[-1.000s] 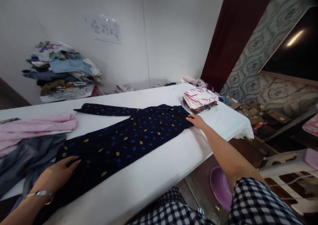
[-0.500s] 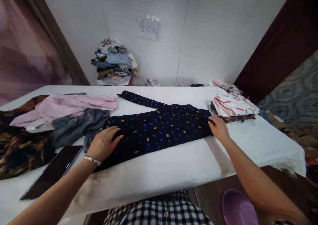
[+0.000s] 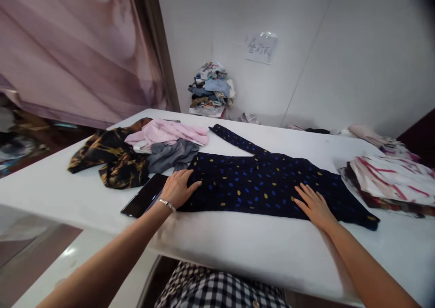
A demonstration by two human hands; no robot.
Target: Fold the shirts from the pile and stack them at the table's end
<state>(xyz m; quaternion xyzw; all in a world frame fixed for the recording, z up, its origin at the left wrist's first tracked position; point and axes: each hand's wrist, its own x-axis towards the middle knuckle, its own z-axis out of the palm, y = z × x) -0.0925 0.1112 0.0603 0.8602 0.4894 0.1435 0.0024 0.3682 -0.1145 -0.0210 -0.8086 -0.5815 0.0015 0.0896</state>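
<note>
A dark navy shirt point(image 3: 251, 185) with blue and yellow leaf spots lies spread on the white table. One sleeve point(image 3: 234, 138) stretches out to the far left, and another narrow part point(image 3: 363, 217) reaches toward the lower right. My left hand point(image 3: 180, 188), with a silver bracelet at the wrist, rests on the shirt's left edge, thumb apart from the fingers. Flat on the right half of the shirt lies my right hand point(image 3: 314, 206), its fingers spread. Beside my left hand is a dark flat tablet-like thing point(image 3: 142, 197).
Left of the shirt lie a pink garment point(image 3: 166, 131), a grey one point(image 3: 173, 154) and a black-and-brown patterned one point(image 3: 118, 160). A folded stack point(image 3: 394, 178) sits at the right. Behind the white table point(image 3: 244, 242) rises a clothes pile point(image 3: 212, 90) near the wall.
My right hand has let go of the shirt's right end and now lies flat farther in on the cloth. A narrow part now extends at the lower right. The view has turned left.
</note>
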